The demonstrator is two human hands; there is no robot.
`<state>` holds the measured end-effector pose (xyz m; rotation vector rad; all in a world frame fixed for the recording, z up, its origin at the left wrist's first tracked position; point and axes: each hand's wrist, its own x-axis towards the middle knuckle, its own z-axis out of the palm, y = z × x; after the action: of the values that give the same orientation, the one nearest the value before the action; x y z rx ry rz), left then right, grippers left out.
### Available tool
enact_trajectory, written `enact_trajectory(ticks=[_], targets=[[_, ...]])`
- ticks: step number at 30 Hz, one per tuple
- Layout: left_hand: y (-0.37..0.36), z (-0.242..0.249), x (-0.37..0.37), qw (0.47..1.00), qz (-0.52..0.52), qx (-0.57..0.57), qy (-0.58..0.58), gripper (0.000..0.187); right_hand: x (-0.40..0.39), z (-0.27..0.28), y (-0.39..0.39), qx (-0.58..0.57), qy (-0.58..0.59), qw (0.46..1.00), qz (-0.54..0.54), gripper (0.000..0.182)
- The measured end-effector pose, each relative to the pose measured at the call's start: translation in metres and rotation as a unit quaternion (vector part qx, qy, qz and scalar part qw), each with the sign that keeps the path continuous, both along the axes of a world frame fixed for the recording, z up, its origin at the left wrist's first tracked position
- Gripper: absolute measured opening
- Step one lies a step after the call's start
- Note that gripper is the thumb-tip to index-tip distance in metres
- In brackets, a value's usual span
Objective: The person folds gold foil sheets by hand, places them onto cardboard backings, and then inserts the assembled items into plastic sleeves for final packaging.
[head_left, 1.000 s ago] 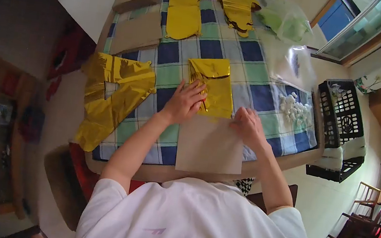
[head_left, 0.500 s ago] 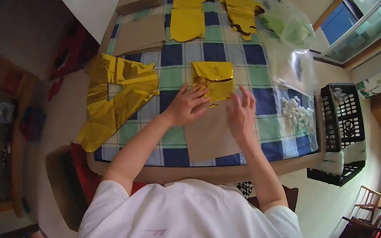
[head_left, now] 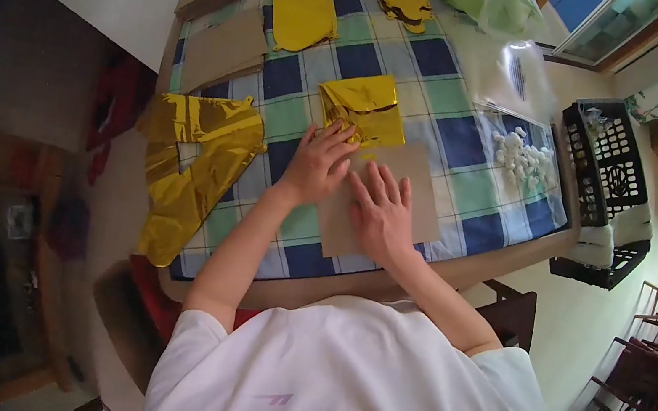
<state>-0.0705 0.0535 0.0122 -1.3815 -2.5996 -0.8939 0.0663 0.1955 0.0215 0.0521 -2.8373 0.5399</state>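
A folded gold foil balloon (head_left: 377,111) lies at the top end of a brown cardboard sheet (head_left: 422,207) on the checked cloth. My left hand (head_left: 318,161) rests with its fingertips on the lower left part of the foil, fingers stretched out. My right hand (head_left: 383,214) lies flat on the cardboard just below the foil, fingers spread, holding nothing. To the left, an unfolded gold foil balloon (head_left: 216,133) hangs partly over the table edge. More flat gold foil balloons (head_left: 303,10) lie at the far end.
Stacked cardboard sheets (head_left: 225,50) lie at the far left. On the right are clear plastic bags (head_left: 506,75) and a pile of small white items (head_left: 523,158). A black plastic crate (head_left: 606,170) stands beyond the table's right edge, with wooden chairs (head_left: 644,372) further off.
My right hand has moved left and down from beside the foil onto the cardboard. My left hand stays at the foil's lower left. The camera view has shifted slightly.
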Motion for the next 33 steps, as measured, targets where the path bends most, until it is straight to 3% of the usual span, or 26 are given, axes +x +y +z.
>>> enact_trajectory(ticks=[7,10,13,15,16,19,22,25,28,33], targets=[[0.002,-0.001,0.000,0.998,0.022,0.044,0.026,0.025,-0.001,-0.003,0.001,0.009,0.006,1.000,-0.002,0.051],[0.008,-0.005,0.000,0.962,0.159,0.196,-0.107,0.024,-0.001,-0.004,0.000,0.010,0.010,1.000,-0.004,0.050],[0.013,-0.001,-0.016,0.889,0.304,0.223,-0.259,0.027,-0.001,-0.007,0.000,0.014,0.017,1.000,-0.001,0.049],[0.016,0.014,-0.024,0.847,0.319,0.231,-0.356,0.030,-0.001,-0.009,0.001,0.017,0.024,1.000,-0.002,0.049],[0.017,0.022,-0.027,0.824,0.324,0.234,-0.403,0.031,0.000,-0.009,0.000,0.008,0.029,1.000,-0.005,0.048],[0.011,0.020,-0.048,0.852,0.236,0.169,-0.435,0.032,-0.003,-0.008,0.001,0.005,0.041,0.999,-0.010,0.046],[0.013,0.023,-0.062,0.868,0.217,0.062,-0.443,0.030,-0.001,-0.015,0.002,0.025,0.036,0.999,-0.006,0.047],[0.023,0.039,-0.056,0.885,0.219,0.048,-0.408,0.031,-0.001,-0.013,0.002,0.013,0.037,0.999,-0.005,0.046],[0.022,0.020,-0.066,0.846,0.182,0.148,-0.478,0.036,0.001,-0.010,0.003,0.004,0.029,1.000,-0.005,0.046],[0.022,0.022,-0.062,0.815,0.204,0.132,-0.525,0.031,0.001,-0.014,0.003,-0.009,0.026,1.000,-0.004,0.047]])
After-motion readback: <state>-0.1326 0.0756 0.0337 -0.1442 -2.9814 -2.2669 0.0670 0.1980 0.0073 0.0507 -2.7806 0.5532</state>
